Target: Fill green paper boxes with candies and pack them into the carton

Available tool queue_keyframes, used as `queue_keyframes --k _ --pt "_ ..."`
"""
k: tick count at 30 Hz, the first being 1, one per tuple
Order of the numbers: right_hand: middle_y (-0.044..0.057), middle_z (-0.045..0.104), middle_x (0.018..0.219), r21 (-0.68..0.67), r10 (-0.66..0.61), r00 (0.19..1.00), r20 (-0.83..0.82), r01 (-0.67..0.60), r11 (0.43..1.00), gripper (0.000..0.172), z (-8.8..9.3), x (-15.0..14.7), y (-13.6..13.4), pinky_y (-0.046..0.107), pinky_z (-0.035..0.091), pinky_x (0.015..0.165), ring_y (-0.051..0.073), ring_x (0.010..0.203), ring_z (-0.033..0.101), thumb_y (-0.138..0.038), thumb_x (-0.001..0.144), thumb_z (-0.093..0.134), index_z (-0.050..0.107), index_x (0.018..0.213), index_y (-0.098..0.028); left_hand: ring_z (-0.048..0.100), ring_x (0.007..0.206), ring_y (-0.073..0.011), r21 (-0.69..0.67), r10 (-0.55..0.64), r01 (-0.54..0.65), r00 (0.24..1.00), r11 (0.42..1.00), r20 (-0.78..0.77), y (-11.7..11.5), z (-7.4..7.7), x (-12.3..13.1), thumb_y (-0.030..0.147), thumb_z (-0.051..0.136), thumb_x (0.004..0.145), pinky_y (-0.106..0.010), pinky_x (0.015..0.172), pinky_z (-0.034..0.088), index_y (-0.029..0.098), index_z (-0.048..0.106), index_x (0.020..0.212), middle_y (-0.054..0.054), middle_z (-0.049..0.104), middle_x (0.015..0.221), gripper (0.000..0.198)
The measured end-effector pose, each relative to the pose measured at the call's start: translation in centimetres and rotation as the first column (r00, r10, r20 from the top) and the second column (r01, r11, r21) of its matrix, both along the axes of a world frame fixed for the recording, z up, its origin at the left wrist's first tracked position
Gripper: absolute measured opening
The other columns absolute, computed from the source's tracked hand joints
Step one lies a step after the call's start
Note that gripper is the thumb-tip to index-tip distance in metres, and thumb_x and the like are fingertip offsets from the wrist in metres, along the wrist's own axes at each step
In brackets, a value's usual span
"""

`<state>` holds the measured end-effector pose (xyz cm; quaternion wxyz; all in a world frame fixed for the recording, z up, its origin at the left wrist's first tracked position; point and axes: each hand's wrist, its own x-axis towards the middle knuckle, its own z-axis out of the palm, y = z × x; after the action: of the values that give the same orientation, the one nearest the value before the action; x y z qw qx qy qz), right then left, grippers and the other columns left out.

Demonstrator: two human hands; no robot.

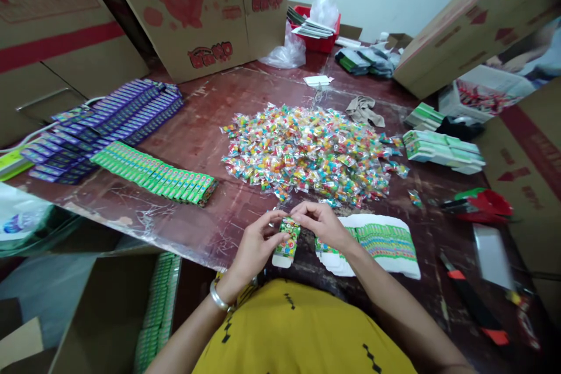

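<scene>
Between my hands is a small green printed candy box, its white end flap pointing toward me. My left hand grips the box by its left side, thumb across the front. At its far end, the fingers of my right hand pinch the top; whether a candy packet is among them is hidden. Just beyond lies a heap of clear packets of colourful candies. Under and beside my right forearm, a fanned stack of flat green-and-white cartons rests on the table.
Rows of green boxes and purple boxes stand at left. Large cardboard boxes rise behind. At right lie a black-and-orange cutter, a red-and-green object and more cartons. An open carton holds green boxes below the table edge.
</scene>
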<state>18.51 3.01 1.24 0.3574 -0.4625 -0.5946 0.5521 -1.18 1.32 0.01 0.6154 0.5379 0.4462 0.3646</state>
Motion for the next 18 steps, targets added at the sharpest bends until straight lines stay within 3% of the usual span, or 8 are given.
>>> queue_keyframes --k 2,5,6,9,11,14,16,18 --pt "0.008 0.065 0.113 0.029 0.065 0.996 0.053 -0.067 0.997 0.037 0.4 -0.2 -0.7 0.029 0.052 0.079 0.019 0.099 0.063 -0.043 0.079 0.070 0.064 0.107 -0.019 0.066 0.089 -0.0172 0.005 0.055 -0.055 0.998 0.998 0.035 0.2 -0.1 -0.1 0.024 0.068 0.080 -0.029 0.081 0.053 0.020 0.057 0.112 -0.005 0.067 0.104 0.034" --pt "0.010 0.051 0.138 0.141 0.161 0.954 0.252 -0.201 0.970 0.091 0.6 -0.4 -1.0 0.035 0.050 0.091 0.026 0.121 0.054 -0.047 0.061 0.084 0.043 0.140 -0.027 0.065 0.087 -0.0164 -0.005 0.163 -0.163 0.985 0.987 0.057 0.6 -0.4 -0.4 0.028 0.069 0.079 -0.027 0.077 0.052 0.020 0.052 0.108 -0.003 0.065 0.098 0.034" --pt "0.010 0.048 0.140 0.180 0.149 0.938 0.312 -0.213 0.961 0.097 0.4 -0.4 -0.8 0.036 0.049 0.094 0.026 0.123 0.052 -0.048 0.061 0.083 0.037 0.144 -0.029 0.064 0.083 -0.0152 -0.008 0.207 -0.207 0.977 0.978 0.055 0.7 -0.6 -0.5 0.029 0.071 0.078 -0.025 0.074 0.051 0.020 0.051 0.103 -0.001 0.064 0.093 0.033" --pt "0.009 0.058 0.124 0.258 -0.057 0.870 0.490 -0.082 0.963 0.065 -0.7 -0.7 1.0 0.034 0.049 0.087 0.020 0.103 0.061 -0.046 0.080 0.070 0.045 0.136 -0.026 0.060 0.074 -0.0112 -0.010 0.305 -0.305 0.952 0.952 0.030 1.0 -1.3 -1.0 0.031 0.074 0.075 -0.020 0.067 0.049 0.019 0.046 0.085 0.004 0.057 0.078 0.032" --pt "0.009 0.063 0.109 0.305 -0.200 0.730 0.654 -0.012 0.952 0.038 -1.9 -1.3 2.7 0.033 0.049 0.081 0.020 0.092 0.062 -0.040 0.087 0.062 0.055 0.120 -0.022 0.057 0.065 -0.0092 -0.020 0.340 -0.340 0.941 0.940 -0.003 1.1 -1.6 -1.6 0.033 0.075 0.075 -0.018 0.060 0.047 0.019 0.043 0.082 0.005 0.053 0.074 0.035" --pt "0.011 0.062 0.105 0.314 -0.252 0.516 0.819 -0.035 0.949 0.028 -3.7 -2.6 4.9 0.033 0.047 0.078 0.024 0.095 0.060 -0.040 0.087 0.062 0.059 0.105 -0.019 0.055 0.057 -0.0085 -0.076 0.384 -0.384 0.923 0.920 -0.022 1.2 -1.8 -2.7 0.037 0.074 0.074 -0.019 0.049 0.048 0.020 0.045 0.096 0.004 0.055 0.081 0.041" --pt "0.011 0.061 0.106 0.310 -0.262 0.466 0.845 -0.028 0.950 0.026 -4.5 -3.3 5.6 0.031 0.045 0.076 0.023 0.095 0.060 -0.041 0.087 0.062 0.060 0.100 -0.019 0.060 0.059 -0.0104 -0.136 0.385 -0.383 0.923 0.914 -0.016 1.2 -1.9 -3.7 0.038 0.073 0.074 -0.026 0.052 0.054 0.021 0.043 0.111 0.000 0.058 0.094 0.051" --pt "0.009 0.061 0.103 0.319 -0.265 0.512 0.817 -0.020 0.948 0.019 -4.9 -3.5 5.8 0.028 0.043 0.073 0.020 0.088 0.060 -0.037 0.087 0.061 0.061 0.093 -0.019 0.065 0.068 -0.0144 -0.140 0.355 -0.357 0.934 0.923 -0.040 1.3 -1.9 -4.7 0.038 0.071 0.074 -0.035 0.063 0.059 0.021 0.043 0.121 -0.005 0.059 0.108 0.057"
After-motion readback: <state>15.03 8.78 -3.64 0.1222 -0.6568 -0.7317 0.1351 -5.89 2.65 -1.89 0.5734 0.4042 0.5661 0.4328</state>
